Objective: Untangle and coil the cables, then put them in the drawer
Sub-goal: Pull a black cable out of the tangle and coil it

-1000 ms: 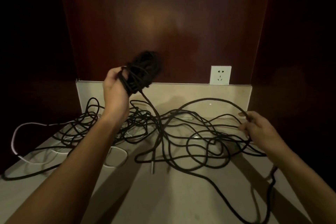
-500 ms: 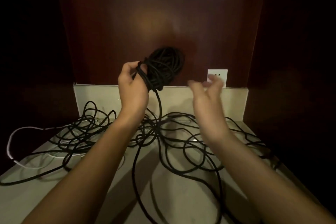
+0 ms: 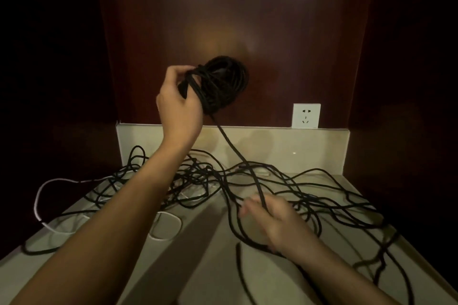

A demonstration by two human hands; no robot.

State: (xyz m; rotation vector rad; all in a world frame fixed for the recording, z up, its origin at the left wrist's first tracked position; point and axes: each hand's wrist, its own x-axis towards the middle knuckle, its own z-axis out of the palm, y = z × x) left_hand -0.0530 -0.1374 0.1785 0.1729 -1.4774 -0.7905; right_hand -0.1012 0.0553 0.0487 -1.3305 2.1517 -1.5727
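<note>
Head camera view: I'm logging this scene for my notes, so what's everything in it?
coil: one, black, held up before the back panel
loose cable: count unclear, black, tangled across the counter
thin cable: one, white, left side of counter, under the black tangle
wall socket: one, white, back panel, right
counter: one, beige, below
back panel: one, dark red-brown, behind
left hand: one, grips the coil
right hand: one, blurred, holds the strand running down from the coil
</note>
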